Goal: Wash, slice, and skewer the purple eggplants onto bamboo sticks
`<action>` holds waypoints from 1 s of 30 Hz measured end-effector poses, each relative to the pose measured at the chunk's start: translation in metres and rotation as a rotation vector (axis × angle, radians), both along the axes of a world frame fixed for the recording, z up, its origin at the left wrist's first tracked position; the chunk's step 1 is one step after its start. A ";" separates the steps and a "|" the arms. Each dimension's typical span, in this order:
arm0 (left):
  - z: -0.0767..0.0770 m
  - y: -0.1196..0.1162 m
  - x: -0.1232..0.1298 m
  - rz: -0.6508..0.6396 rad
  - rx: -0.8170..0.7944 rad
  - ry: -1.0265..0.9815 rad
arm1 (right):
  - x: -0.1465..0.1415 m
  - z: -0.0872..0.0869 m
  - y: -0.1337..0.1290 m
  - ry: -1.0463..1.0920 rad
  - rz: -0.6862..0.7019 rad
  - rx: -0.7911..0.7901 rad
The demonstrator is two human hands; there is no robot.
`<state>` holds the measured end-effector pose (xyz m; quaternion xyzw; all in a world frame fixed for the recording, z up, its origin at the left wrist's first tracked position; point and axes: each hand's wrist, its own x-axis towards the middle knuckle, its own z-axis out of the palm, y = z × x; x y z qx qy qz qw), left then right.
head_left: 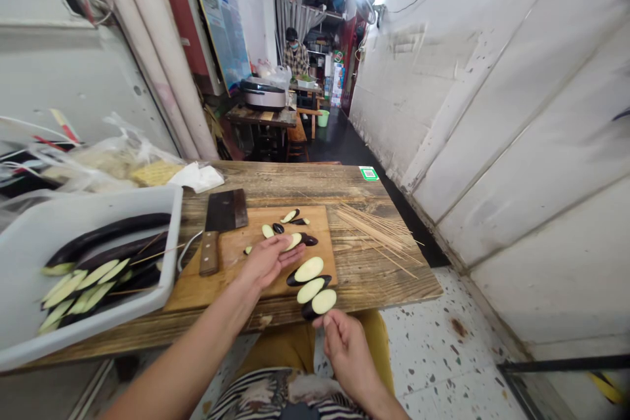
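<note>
My left hand [273,259] reaches over the wooden cutting board [231,282], fingers closed around an eggplant slice [294,241]. Near the board's front edge, my right hand [344,344] is pinched at the lower end of a row of eggplant slices [310,291]; the skewer itself is hard to make out. Small eggplant pieces [290,216] lie at the back of the board. A cleaver [225,211] rests at the board's left, its wooden handle toward me. Thin wooden skewers [378,230] are spread on the table to the right.
A white tub [174,236] with whole eggplants and skewered slices stands at the left, plastic bags [123,157] behind it. The wooden table [305,180] carries a green code card [369,173]. A masked person [295,58] is at a far table.
</note>
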<state>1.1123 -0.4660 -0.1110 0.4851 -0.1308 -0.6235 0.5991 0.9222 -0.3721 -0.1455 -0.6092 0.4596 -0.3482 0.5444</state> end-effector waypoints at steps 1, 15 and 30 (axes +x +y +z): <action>0.000 0.001 0.000 -0.002 -0.004 -0.001 | 0.000 0.000 -0.001 0.002 0.001 -0.003; -0.008 0.002 -0.008 -0.005 0.003 -0.046 | 0.007 -0.003 -0.012 0.039 0.000 -0.052; -0.001 0.026 0.024 -0.157 -0.179 0.047 | 0.031 -0.025 -0.043 0.029 0.005 -0.227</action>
